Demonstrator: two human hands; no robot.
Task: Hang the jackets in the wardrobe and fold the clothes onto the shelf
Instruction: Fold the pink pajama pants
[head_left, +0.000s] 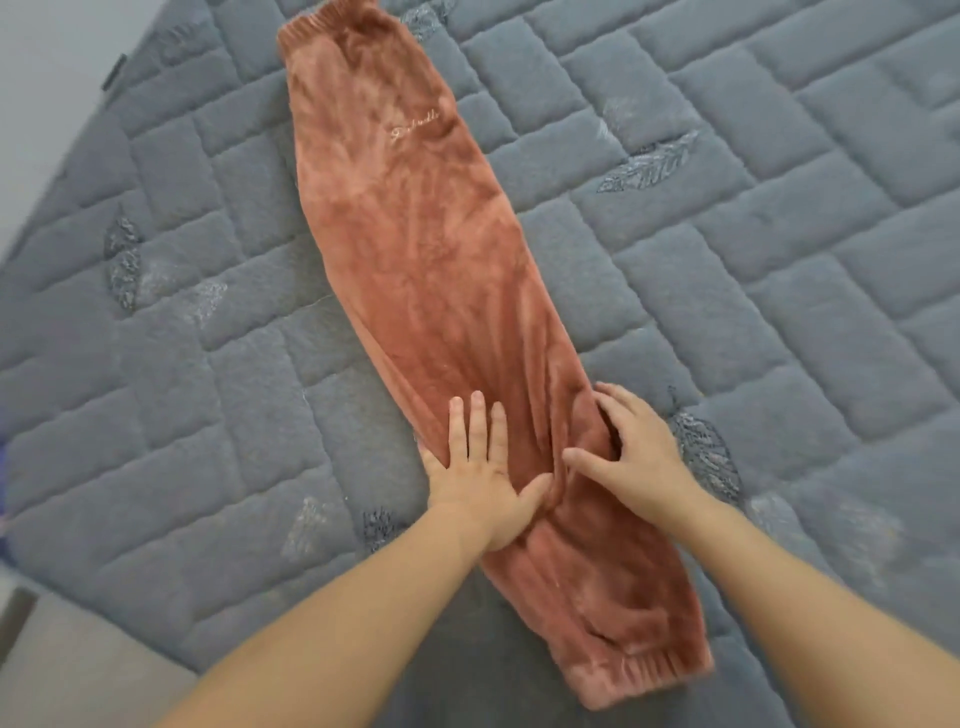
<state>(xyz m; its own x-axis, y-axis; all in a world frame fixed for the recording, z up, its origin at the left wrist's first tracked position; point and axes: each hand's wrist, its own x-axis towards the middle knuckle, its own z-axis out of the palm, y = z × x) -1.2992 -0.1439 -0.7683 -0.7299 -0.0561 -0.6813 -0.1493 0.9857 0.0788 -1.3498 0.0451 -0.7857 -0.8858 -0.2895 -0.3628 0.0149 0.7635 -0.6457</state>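
Note:
Rust-pink fleece trousers (415, 249) lie folded lengthwise on a grey quilted bed cover (727, 234). Their ribbed waistband is at the far end and the cuffs are near me. My left hand (480, 467) presses flat on the lower leg part, with straight fingers and the thumb spread. My right hand (631, 452) sits at the trousers' right edge. Its fingers curl over that edge and the thumb reaches inward, bunching the fabric between them.
The quilted cover fills most of the view, with embroidered leaf patches such as one (652, 166) at the right. The bed's left edge runs along a pale floor (62, 670) at the lower left.

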